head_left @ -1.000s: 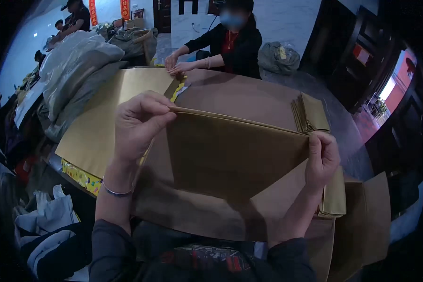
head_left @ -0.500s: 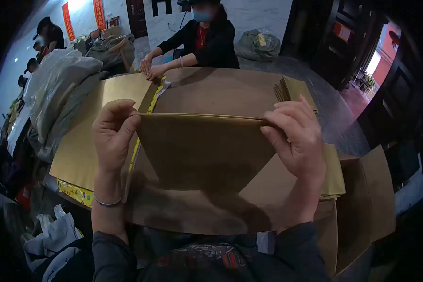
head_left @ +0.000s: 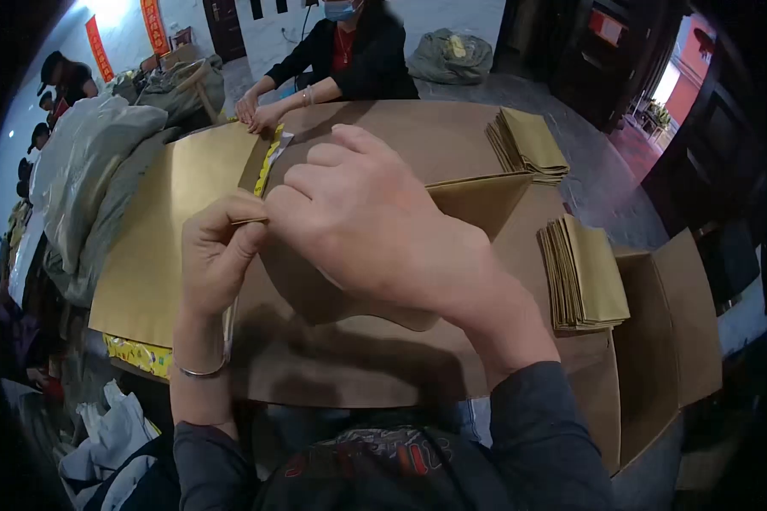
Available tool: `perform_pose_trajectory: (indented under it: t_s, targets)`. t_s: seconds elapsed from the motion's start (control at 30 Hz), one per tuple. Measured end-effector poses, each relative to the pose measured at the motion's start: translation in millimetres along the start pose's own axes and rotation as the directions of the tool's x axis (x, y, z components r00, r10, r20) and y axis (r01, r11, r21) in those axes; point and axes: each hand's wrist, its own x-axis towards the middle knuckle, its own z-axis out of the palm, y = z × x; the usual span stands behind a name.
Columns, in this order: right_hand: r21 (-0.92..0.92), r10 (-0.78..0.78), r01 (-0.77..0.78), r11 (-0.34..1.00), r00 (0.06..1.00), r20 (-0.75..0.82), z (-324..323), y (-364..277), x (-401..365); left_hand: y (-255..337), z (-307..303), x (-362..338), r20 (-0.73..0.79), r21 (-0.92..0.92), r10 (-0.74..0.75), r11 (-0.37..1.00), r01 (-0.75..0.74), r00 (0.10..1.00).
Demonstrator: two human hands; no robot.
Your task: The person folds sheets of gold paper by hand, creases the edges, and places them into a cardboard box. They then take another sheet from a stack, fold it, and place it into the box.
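Observation:
A folded gold-brown paper sheet stands up from the table between my hands, its middle hidden behind my right hand. My left hand pinches the sheet's left corner between thumb and fingers. Curled close beside it, my right hand is closed at the top edge, its fingertips out of sight behind its back. To the right of my right hand, the sheet's two layers spread apart. Flat gold paper lies to the left of my left hand.
Folded gold paper stacks lie at the back right and the right edge of the brown table. An open cardboard box stands at right. Across the table, a person's hands rest near the yellow-edged strip.
My right hand has gone from the sheet's right corner leftward along the top edge to my left hand. The sheet's right end has spread open. My view has shifted slightly.

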Motion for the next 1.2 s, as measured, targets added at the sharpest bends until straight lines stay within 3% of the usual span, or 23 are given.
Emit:
perform_pose_trajectory:
  t_s: [0.1, 0.33, 0.4, 0.53, 0.67, 0.73, 0.8, 0.87, 0.93, 1.0, 1.1, 1.17, 1.2]
  targets:
    - [0.037, 0.0, -0.001, 0.999, 1.0, 0.025, -5.2, 8.5, -4.8, -6.2, -1.3, 0.7, 0.013, 0.025, 0.103, 0.994, -0.104, 0.995]
    - [0.132, 0.037, -0.042, 0.99, 0.998, 0.041, -50.0, 62.4, -64.0, -11.7, -30.4, -3.8, -0.134, 0.055, 0.094, 0.995, -0.087, 0.987]
    - [0.114, 0.177, -0.188, 0.976, 0.979, 0.096, -68.1, 69.7, -82.9, -9.7, -34.7, -6.5, -0.198, 0.045, 0.08, 0.996, -0.072, 0.977]
    - [0.112, 0.28, -0.298, 0.948, 0.948, 0.152, -82.1, 78.2, -103.8, -13.8, -36.0, 0.1, -0.125, 0.079, 0.11, 0.992, -0.101, 0.986]
    - [0.094, 0.285, -0.3, 0.949, 0.947, 0.147, -78.4, 91.4, -105.7, -25.2, -32.0, 10.5, -0.144, 0.062, 0.038, 0.998, -0.029, 0.989]
    - [-0.055, 0.31, -0.305, 0.951, 0.941, 0.135, -64.9, 106.2, -101.4, -41.3, -33.4, 24.8, -0.193, 0.096, -0.012, 0.995, 0.031, 0.981]
    - [-0.225, 0.305, -0.28, 0.933, 0.949, 0.083, -39.0, 143.9, -95.2, -61.2, -35.7, 58.2, -0.169, 0.263, -0.081, 0.957, 0.124, 0.982]
    - [-0.281, 0.269, -0.25, 0.927, 0.963, 0.032, -30.2, 167.5, -83.2, -75.2, -45.6, 90.5, -0.078, 0.405, -0.007, 0.913, 0.038, 0.997]
    - [-0.347, 0.221, -0.216, 0.912, 0.975, -0.028, -34.4, 169.6, -71.4, -69.1, -50.2, 110.5, -0.04, 0.294, 0.127, 0.949, -0.109, 0.991]
    - [-0.329, 0.03, -0.079, 0.941, 0.988, -0.152, -51.6, 162.2, -68.5, -61.9, -55.0, 104.1, -0.092, 0.392, 0.145, 0.915, -0.098, 0.985]
    - [-0.324, 0.02, -0.054, 0.945, 0.994, -0.107, -66.4, 126.5, -92.5, -58.9, -48.6, 63.8, -0.005, 0.494, 0.286, 0.834, -0.246, 0.958]
    - [-0.301, 0.047, -0.048, 0.952, 0.999, -0.012, -64.4, 97.7, -122.7, -72.0, -35.6, 15.7, 0.051, 0.569, 0.199, 0.8, -0.192, 0.979]
    - [-0.277, 0.09, -0.071, 0.958, 0.994, 0.057, -53.9, 82.7, -147.2, -82.4, -30.2, -9.3, 0.158, 0.653, 0.223, 0.707, -0.271, 0.962]
